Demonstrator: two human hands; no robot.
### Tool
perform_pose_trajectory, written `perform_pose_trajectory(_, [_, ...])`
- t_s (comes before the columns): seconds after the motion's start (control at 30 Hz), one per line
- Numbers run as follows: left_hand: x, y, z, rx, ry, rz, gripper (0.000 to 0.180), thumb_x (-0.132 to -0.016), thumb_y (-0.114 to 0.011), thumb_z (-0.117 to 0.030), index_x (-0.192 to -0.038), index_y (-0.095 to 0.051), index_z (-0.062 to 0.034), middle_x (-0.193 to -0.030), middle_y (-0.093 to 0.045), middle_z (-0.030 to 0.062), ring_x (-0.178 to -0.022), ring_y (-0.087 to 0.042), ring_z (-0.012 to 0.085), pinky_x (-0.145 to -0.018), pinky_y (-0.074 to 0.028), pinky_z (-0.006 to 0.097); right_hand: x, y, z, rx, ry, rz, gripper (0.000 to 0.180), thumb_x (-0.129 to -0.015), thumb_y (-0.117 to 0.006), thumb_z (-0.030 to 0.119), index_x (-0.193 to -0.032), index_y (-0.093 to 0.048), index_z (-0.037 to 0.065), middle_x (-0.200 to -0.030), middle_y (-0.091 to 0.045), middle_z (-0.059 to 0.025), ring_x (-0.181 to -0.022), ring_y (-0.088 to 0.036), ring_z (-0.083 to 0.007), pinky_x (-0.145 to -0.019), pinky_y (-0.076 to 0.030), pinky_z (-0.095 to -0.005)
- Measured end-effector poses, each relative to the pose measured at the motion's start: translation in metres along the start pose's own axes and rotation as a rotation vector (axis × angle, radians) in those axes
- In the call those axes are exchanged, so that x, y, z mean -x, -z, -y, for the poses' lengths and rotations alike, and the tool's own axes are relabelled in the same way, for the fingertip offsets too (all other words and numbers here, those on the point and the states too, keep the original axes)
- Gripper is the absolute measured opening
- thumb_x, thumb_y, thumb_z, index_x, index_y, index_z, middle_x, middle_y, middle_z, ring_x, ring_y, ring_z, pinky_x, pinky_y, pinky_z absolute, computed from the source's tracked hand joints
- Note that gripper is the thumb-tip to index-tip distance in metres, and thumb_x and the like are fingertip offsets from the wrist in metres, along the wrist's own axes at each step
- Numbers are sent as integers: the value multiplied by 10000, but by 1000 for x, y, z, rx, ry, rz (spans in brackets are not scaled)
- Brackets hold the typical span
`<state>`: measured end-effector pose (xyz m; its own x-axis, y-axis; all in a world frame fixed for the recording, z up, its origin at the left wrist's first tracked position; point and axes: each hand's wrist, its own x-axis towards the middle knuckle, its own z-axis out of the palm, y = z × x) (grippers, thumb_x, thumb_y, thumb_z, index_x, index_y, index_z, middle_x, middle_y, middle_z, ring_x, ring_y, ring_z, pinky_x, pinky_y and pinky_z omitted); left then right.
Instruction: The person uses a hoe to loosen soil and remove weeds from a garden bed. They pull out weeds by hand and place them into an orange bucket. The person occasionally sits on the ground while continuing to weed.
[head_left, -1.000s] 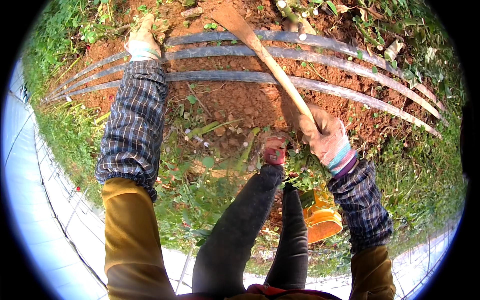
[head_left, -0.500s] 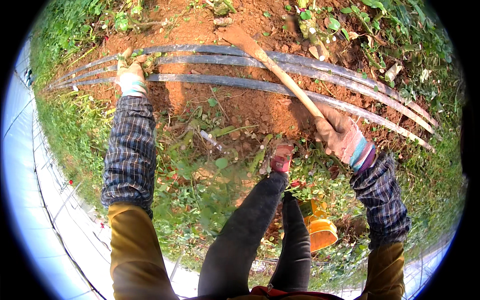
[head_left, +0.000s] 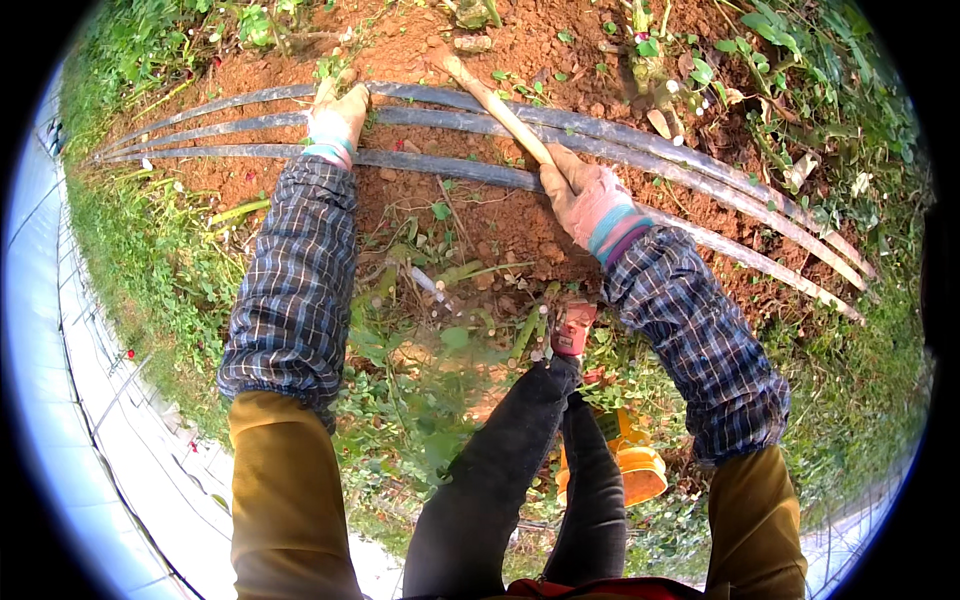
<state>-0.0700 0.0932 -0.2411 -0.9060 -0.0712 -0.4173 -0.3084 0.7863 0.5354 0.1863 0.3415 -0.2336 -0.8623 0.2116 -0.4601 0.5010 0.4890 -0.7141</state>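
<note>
My right hand [head_left: 585,200], in a pink, blue and purple cuffed work glove, is closed around the wooden handle of a small hoe [head_left: 510,118]. The handle slants away to the far left across the dark drip hoses [head_left: 450,122]; its soil-coloured head end rests at the bare soil [head_left: 400,215] beyond them. My left hand [head_left: 340,115], gloved alike, is over the hoses to the left. Its fingers are curled and bunched, with small green leaves [head_left: 330,66] at their tips. What lies inside the fingers is hidden.
Woody cut plant stems [head_left: 648,75] stand at the far side. Weeds and leaf litter [head_left: 400,390] cover the near ground around my feet. A yellow-orange container [head_left: 640,475] lies behind my right leg. White sheeting [head_left: 110,440] runs along the left.
My left hand has moved right along the hoses. My right hand has moved left and farther away, taking the hoe with it. The hoe's head has shifted left and away.
</note>
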Motion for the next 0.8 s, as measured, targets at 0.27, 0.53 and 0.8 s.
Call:
perform_pose_trajectory(0.27, [6, -21, -77, -391, -184, -241, 571, -807, -680, -392, -1258, -561, -63, -1096, -667, 181, -1022, -635, 310, -890, -480, 366, 61, 78, 1, 60, -62, 117, 328, -941, -491, 183, -1264, -489, 129, -709, -608, -157, -626, -611, -329, -534, -449, -436])
perform_pose_trajectory(0.53, [-39, -61, -79, -643, -267, -130, 667, -818, -669, -453, -1348, -463, -104, -1203, -583, 262, -1101, -581, 343, -949, -452, 406, 84, 69, -44, -108, -138, 198, 443, -898, -501, 115, -1334, -478, 184, -779, -615, -164, -704, -603, -376, -622, -469, -425])
perform_pose_trajectory(0.8, [-41, -80, -85, -327, -73, 1, 322, -940, -566, -343, -1108, -636, -77, -981, -662, 67, -874, -601, 189, -780, -488, 317, 84, 47, -79, -256, -160, 226, 421, -885, -513, 128, -1302, -507, 178, -775, -594, -124, -687, -581, -299, -632, -447, -370])
